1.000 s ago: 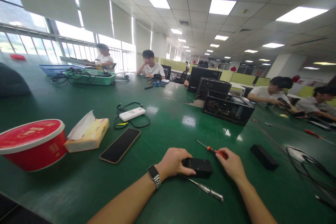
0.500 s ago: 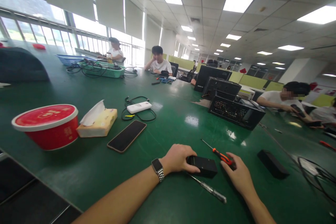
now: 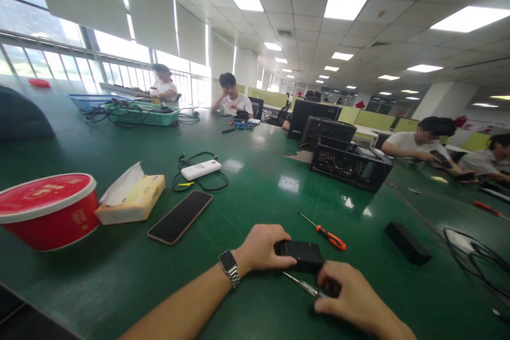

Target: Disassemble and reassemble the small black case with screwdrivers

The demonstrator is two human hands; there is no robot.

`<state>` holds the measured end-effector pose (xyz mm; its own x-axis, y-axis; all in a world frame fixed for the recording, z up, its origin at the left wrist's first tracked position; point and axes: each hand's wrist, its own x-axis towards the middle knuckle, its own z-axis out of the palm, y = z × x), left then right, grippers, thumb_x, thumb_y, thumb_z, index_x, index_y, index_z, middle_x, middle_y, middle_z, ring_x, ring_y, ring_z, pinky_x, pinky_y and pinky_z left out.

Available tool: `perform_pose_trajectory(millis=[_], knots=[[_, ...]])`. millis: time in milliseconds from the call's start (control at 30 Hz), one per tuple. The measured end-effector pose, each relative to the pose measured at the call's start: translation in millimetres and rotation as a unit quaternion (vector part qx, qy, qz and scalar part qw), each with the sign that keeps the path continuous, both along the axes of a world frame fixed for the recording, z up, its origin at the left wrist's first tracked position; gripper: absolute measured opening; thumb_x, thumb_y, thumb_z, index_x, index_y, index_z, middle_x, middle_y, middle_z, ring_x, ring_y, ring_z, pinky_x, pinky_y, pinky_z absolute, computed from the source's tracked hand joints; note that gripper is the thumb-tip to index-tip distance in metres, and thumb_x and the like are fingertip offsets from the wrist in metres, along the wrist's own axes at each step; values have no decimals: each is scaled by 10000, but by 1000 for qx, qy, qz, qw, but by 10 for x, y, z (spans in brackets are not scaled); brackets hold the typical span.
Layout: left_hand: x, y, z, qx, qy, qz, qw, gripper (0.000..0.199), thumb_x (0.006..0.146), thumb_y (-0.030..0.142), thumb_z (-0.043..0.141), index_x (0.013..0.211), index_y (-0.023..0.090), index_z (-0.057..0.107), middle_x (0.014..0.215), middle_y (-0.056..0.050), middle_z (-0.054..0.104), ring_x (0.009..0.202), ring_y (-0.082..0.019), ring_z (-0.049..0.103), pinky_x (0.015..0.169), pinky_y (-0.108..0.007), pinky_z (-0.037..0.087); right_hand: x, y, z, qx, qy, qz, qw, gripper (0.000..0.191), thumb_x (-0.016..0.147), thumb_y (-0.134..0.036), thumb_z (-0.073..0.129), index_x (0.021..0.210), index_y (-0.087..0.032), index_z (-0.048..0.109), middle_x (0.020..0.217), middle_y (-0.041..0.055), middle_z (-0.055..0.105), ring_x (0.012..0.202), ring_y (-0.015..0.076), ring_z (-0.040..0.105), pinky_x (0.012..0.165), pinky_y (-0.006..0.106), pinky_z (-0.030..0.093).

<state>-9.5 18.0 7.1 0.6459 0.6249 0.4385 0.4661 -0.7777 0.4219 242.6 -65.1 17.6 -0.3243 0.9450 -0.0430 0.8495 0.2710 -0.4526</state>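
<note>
My left hand (image 3: 265, 248), with a watch on its wrist, grips the left end of a black box (image 3: 303, 256) on the green table. Below the box lies a screwdriver with a clear handle (image 3: 305, 285). My right hand (image 3: 345, 293) is at that handle's end, fingers curled and thumb apart; whether it grips the handle is hard to tell. Just above, an orange and black screwdriver (image 3: 331, 236) lies untouched. A second black box (image 3: 407, 243) rests farther right.
A phone (image 3: 181, 217), a tissue pack (image 3: 133, 199), a red tub (image 3: 51, 215) and a white power bank (image 3: 201, 169) are on the left. Behind stand an open computer case (image 3: 348, 167) and a green basket (image 3: 141, 115). Several people sit around.
My right hand has left the orange and black screwdriver and moved down to the clear-handled one. My left hand still holds the black box. The view has shifted slightly.
</note>
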Motion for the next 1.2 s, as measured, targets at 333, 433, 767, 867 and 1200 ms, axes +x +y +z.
perform_pose_trajectory(millis=[333, 433, 767, 867, 1200], knots=[[-61, 22, 28, -9, -12, 20, 1000, 328, 735, 453, 722, 933, 191, 732, 896, -31, 714, 809, -183, 656, 709, -237, 485, 5, -59, 8, -22, 64, 12, 998, 66, 766, -234, 577, 766, -207, 638, 731, -17, 610, 711, 151, 539, 667, 254, 380], [-57, 9, 44, -15, -14, 20, 1000, 324, 733, 443, 729, 939, 193, 732, 903, -27, 718, 815, -180, 658, 715, -235, 486, 99, -10, 16, -73, 161, 12, 984, 137, 799, -322, 596, 794, -195, 645, 707, -17, 590, 683, 142, 516, 639, 245, 385], [-49, 38, -16, -7, -16, 27, 999, 348, 720, 452, 735, 947, 189, 733, 895, -30, 726, 816, -186, 666, 711, -237, 479, 335, 105, -60, -100, 260, -64, 958, 314, 803, -483, 600, 821, -174, 654, 630, -30, 539, 562, 124, 511, 570, 250, 409], [-56, 58, -21, -3, -13, 41, 999, 349, 703, 462, 739, 929, 196, 738, 879, -27, 731, 801, -188, 669, 698, -239, 476, 359, 105, -63, -94, 262, -67, 958, 336, 811, -498, 596, 822, -169, 660, 636, -15, 577, 563, 134, 541, 575, 260, 420], [-68, 90, -21, -7, -9, 86, 996, 356, 674, 475, 753, 891, 193, 742, 843, -21, 734, 752, -185, 665, 661, -244, 469, 318, 118, -171, -15, 244, -113, 963, 344, 836, -509, 575, 778, -174, 631, 588, -31, 533, 525, 128, 514, 534, 253, 401]])
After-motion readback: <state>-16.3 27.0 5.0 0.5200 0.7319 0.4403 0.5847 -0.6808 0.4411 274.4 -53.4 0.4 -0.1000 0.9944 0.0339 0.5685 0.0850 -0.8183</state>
